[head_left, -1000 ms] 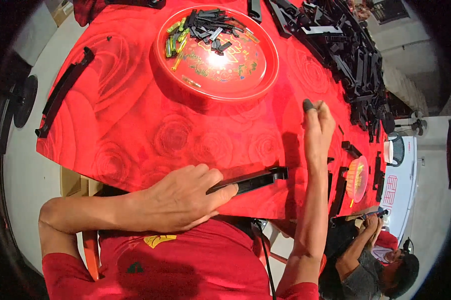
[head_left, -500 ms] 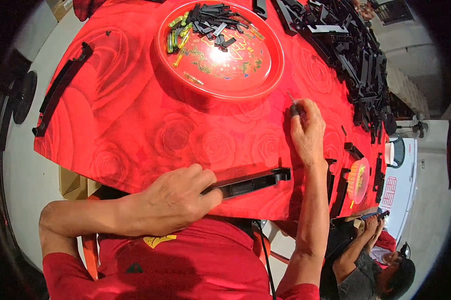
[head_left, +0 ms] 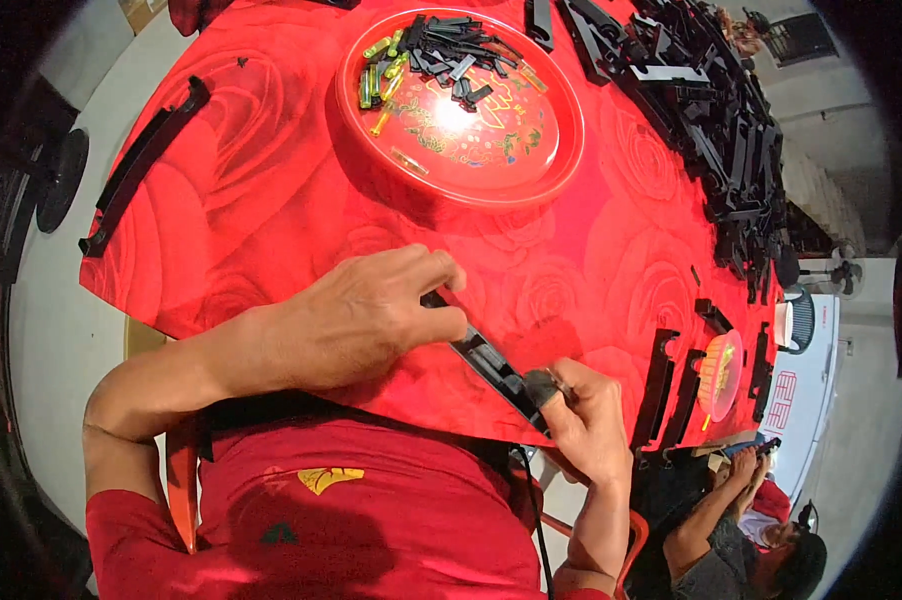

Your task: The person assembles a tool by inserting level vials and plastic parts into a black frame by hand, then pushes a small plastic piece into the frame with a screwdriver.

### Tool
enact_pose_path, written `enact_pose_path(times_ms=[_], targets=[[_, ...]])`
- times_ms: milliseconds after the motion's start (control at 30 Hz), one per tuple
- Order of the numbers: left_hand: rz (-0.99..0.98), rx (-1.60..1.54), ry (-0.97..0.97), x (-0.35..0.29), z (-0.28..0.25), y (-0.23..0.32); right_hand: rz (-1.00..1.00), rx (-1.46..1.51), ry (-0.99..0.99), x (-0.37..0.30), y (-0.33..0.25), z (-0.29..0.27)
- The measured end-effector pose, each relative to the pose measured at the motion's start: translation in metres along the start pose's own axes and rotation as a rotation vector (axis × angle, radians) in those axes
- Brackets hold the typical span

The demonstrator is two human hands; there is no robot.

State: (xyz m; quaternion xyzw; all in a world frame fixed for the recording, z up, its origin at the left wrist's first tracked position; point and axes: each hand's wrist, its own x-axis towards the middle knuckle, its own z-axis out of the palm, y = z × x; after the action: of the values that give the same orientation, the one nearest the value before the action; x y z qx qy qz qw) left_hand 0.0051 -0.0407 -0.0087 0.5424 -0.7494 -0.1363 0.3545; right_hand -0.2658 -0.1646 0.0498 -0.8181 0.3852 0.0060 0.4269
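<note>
A long, narrow black plastic channel piece [head_left: 493, 372] slants between my two hands over the near edge of the red table. My left hand [head_left: 376, 315] is closed around its upper left end, thumb and fingers hiding that end. At the lower right end my right hand [head_left: 589, 415] is closed, with a dark cover on its thumb pressed against the piece. Whether a small part is also under those fingers is hidden. Beyond my hands lies a round red tray [head_left: 531, 172] holding small black plastic parts [head_left: 451, 48] and yellow-green clear tubes [head_left: 376, 85].
A big heap of black plastic pieces [head_left: 721, 150] covers the far right. One black strip [head_left: 143, 165] lies by the left edge. Several more strips [head_left: 659, 380] and a pink dish [head_left: 733, 375] are at right. Beyond them sits another person [head_left: 716, 510] with hands raised.
My right hand has come from near the tray down to the black piece's right end. My left hand has lifted and tilted the piece, right end downward. The view has shifted slightly.
</note>
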Motion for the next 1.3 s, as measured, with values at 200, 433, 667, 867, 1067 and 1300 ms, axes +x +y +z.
enact_pose_path(times_ms=[200,433,667,867,1067,1300], targets=[[0.057,-0.069,0.019,0.01,0.006,-0.006,-0.053,0.36,0.426,-0.009,0.015,0.002],[0.084,-0.074,0.186,0.033,0.03,0.008,0.09,0.0,0.186,-0.014,-0.009,0.029],[-0.054,-0.037,0.29,0.038,0.031,0.047,0.152,0.138,0.304,-0.019,-0.004,0.041],[-0.362,-0.415,0.006,0.031,0.046,0.056,0.044,0.413,0.158,-0.024,-0.015,0.059],[-0.041,-0.213,-0.169,0.039,0.043,0.042,0.024,0.701,0.444,-0.044,-0.003,0.041],[0.046,0.019,-0.12,0.047,0.033,0.03,-0.667,1.141,0.505,0.01,-0.003,0.022]])
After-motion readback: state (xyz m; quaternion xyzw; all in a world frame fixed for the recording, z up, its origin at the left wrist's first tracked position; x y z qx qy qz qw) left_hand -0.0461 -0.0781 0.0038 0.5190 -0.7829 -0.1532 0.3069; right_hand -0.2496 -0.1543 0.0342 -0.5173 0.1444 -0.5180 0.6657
